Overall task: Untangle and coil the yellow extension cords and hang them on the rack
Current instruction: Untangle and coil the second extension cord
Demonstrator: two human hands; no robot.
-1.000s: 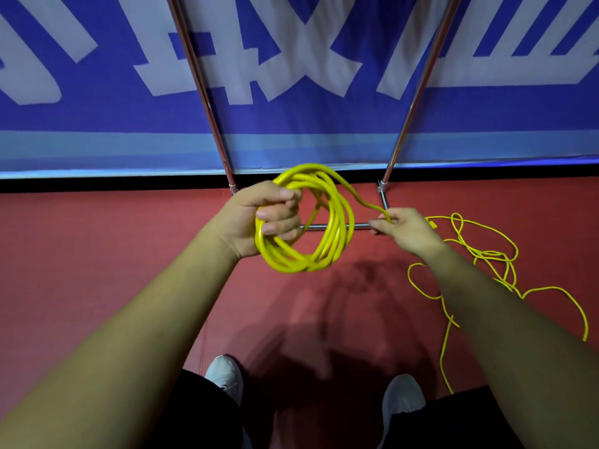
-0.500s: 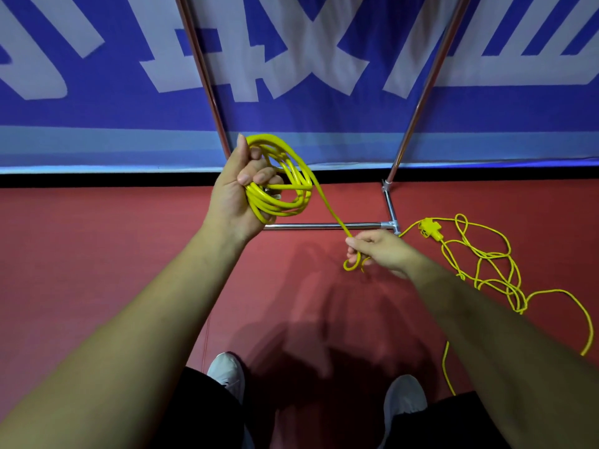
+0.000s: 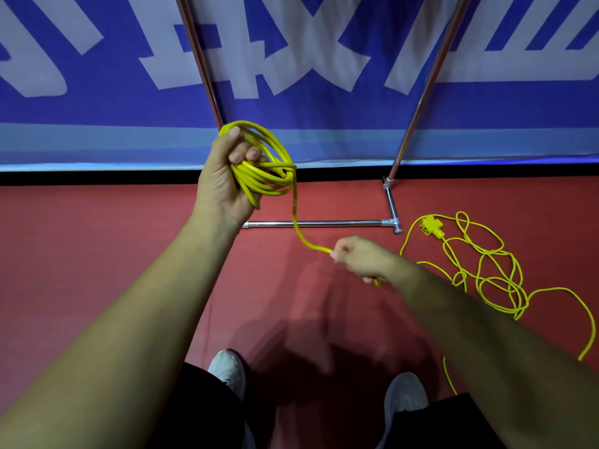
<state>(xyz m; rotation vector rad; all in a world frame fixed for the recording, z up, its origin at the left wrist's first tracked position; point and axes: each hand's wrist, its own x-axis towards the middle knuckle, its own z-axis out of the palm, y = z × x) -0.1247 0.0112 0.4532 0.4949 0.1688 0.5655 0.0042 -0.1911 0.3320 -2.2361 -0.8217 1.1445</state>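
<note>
- The step in hand looks like finishing the first coil: the left hand [image 3: 223, 179] is raised in front of the rack [image 3: 324, 224], its fingers curled tight around the bundled coil [image 3: 269, 179] of yellow cord.
- A single free strand [image 3: 295, 215] drops from the coil to the right hand [image 3: 366, 259], whose fingers are clamped on it near its end.
- The next move probably calls for wrapping or tucking that tail around the bundle so the loops do not spring apart, then lifting the coil onto the rack; its top rail is out of view.
- A second cord [image 3: 486, 270] lies tangled on the floor [image 3: 97, 254] to the right, its socket head [image 3: 430, 226] near the rack's foot, not yet handled.
</note>
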